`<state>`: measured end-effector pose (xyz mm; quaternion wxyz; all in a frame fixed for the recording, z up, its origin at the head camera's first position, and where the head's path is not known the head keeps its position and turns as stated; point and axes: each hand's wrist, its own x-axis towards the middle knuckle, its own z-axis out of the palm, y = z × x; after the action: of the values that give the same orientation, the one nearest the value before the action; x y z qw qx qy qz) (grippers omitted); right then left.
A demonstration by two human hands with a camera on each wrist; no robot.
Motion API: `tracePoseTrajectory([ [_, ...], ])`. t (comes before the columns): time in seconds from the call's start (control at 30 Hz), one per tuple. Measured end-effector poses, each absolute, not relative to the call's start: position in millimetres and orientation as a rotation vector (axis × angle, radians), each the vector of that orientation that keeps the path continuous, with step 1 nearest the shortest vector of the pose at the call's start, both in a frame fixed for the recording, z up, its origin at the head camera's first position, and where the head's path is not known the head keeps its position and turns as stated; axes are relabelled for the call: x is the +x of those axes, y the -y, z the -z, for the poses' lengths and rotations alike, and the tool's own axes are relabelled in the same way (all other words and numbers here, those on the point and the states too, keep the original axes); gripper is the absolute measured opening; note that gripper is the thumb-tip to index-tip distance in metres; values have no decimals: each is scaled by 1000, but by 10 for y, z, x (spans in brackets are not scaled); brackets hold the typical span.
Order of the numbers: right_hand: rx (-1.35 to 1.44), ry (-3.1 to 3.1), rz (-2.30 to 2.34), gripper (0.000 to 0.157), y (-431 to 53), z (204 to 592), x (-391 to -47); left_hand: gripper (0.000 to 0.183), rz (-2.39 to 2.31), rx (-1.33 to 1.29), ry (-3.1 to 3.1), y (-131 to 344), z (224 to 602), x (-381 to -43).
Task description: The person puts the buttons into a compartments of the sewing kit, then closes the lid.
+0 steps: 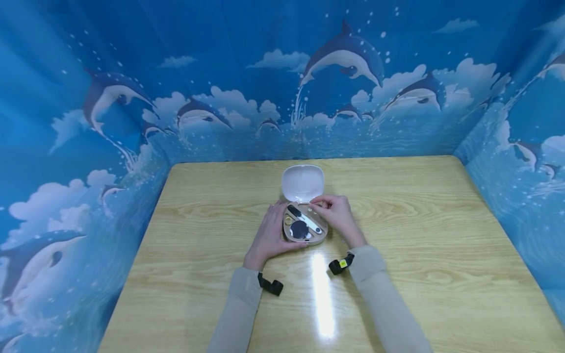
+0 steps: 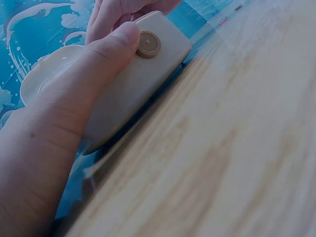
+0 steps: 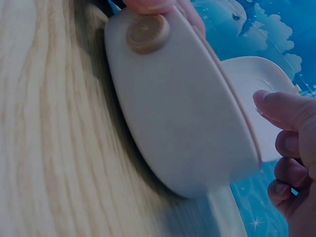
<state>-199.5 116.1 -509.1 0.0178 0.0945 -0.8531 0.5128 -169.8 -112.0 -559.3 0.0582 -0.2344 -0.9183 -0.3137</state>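
Observation:
A small pale case (image 1: pixel 317 239) sits on the table with its white lid (image 1: pixel 302 183) raised at the back. Inside are a white tool with a black end (image 1: pixel 311 223), a dark round disc (image 1: pixel 299 229) and a small gold ring-shaped piece (image 1: pixel 288 220). My left hand (image 1: pixel 272 230) grips the case round its left side, thumb along the front beside a brown button-shaped catch (image 2: pixel 148 44). Over the case's back right corner is my right hand (image 1: pixel 336 212), thumb and forefinger together and other fingers curled. Whether those fingertips pinch something small cannot be made out.
The wooden table (image 1: pixel 212 215) extends to both sides of the case. Blue dolphin-print curtains (image 1: pixel 247 98) enclose its back and sides. Black wrist cameras are strapped on the left sleeve (image 1: pixel 246 284) and the right sleeve (image 1: pixel 371 267).

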Motion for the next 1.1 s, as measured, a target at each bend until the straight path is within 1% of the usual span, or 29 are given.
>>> tracePoseTrajectory([
  [0.13,383,2682,-1449,11,-1098,5127,-2038,122,948,-719,2766,1124,5601,-1698],
  [0.4,455,2757,-1240,15,-1016,5165,-2080,121,947,-736,2752,1127,5607,-1696],
  [0.7,466,2797,-1174,12,-1008,5166,-2078,121,950,-740,2761,1123,5598,-1692],
  [1.1,487,2794,-1165,14,-1010,5169,-2084,122,943,-733,2744,1117,5610,-1697],
])
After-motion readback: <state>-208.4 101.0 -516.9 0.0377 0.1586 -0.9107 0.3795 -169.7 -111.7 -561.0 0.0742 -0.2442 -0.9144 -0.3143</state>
